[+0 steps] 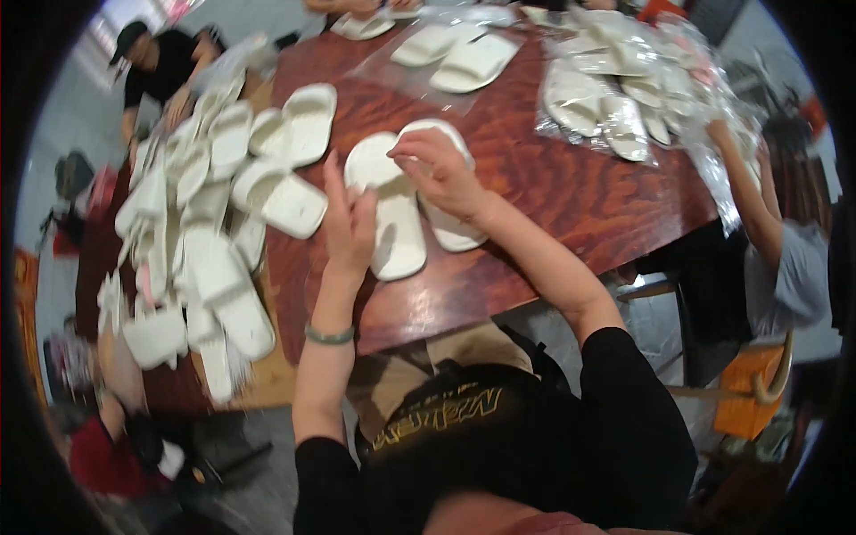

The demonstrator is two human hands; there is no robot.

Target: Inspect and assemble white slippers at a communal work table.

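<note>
A pair of white slide slippers lies in front of me on the reddish-brown table: the left slipper [399, 236] and the right slipper [453, 230]. My left hand [350, 218] is upright beside the left slipper's outer edge, fingers stretched out, nothing seen in it. Over the straps hovers my right hand [443, 176], its fingers curled and the thumb and fingertips drawn together. Whatever those fingertips may hold is too small to make out. The right hand hides part of the right slipper's strap.
To my left rises a big heap of loose white slippers [218, 267]. A bagged pair [473, 61] lies at the far side, and several bagged slippers [615, 80] pile up at the far right. Co-workers' arms [747, 183] reach in around the table [571, 205].
</note>
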